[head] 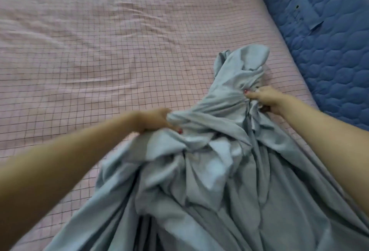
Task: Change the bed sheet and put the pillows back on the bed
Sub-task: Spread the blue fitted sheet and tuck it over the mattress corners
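Your left hand and right hand each squeeze a bunch of the blue sheet. It lies in a heap on the pink checked bed, so you can spread it out.

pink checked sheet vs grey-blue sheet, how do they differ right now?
The pink checked sheet lies spread nearly flat over the bed; the grey-blue sheet is bunched in a heap on top of it. The pink one carries a dark grid; the grey-blue one is plain. Nobody holds the pink one; the left hand and right hand grip the grey-blue one. Both are wrinkled.
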